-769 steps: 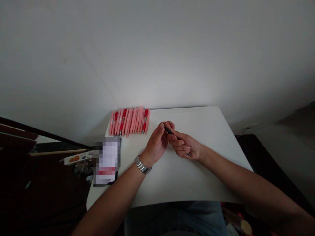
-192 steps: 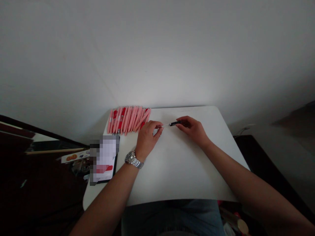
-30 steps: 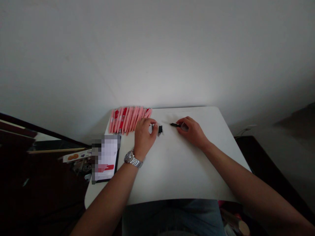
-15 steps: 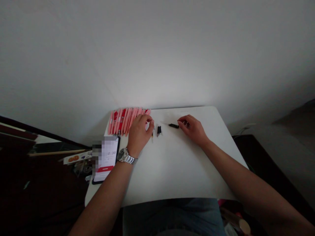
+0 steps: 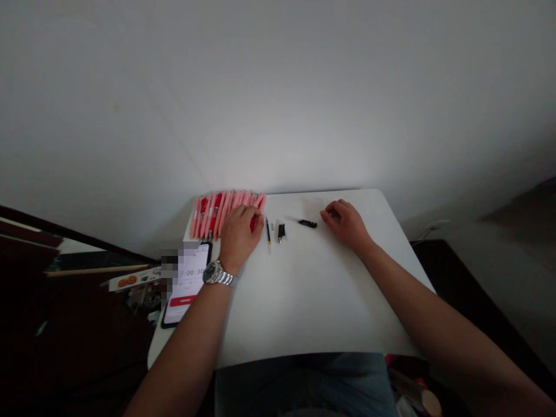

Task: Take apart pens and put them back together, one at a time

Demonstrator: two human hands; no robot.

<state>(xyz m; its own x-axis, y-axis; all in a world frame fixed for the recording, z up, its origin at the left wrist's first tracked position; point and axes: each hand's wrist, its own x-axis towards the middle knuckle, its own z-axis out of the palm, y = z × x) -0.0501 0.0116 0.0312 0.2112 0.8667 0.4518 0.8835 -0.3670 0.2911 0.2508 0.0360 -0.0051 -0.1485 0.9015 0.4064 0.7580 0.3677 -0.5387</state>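
My left hand (image 5: 241, 234), with a metal watch (image 5: 218, 273) on its wrist, lies over the right end of a row of pink and red pens (image 5: 208, 217). Its thumb and fingers are closed around a red pen (image 5: 253, 223), mostly hidden by the hand. Beside it on the white table lie a thin pen refill (image 5: 268, 230), a short black pen part with a metal tip (image 5: 280, 233) and a black pen barrel piece (image 5: 308, 223). My right hand (image 5: 344, 225) rests just right of that barrel piece, apart from it, fingers loosely curled and holding nothing.
A phone (image 5: 187, 284) showing a timer lies at the left edge of the white table (image 5: 321, 307). The wall (image 5: 304, 116) rises behind the table. Mixed items lie below on the left, and a cable (image 5: 430, 229) runs along the right.
My right hand has let go of the black barrel piece and drawn back to the right. My left hand has shifted slightly left, uncovering the refill, and closed on the red pen.
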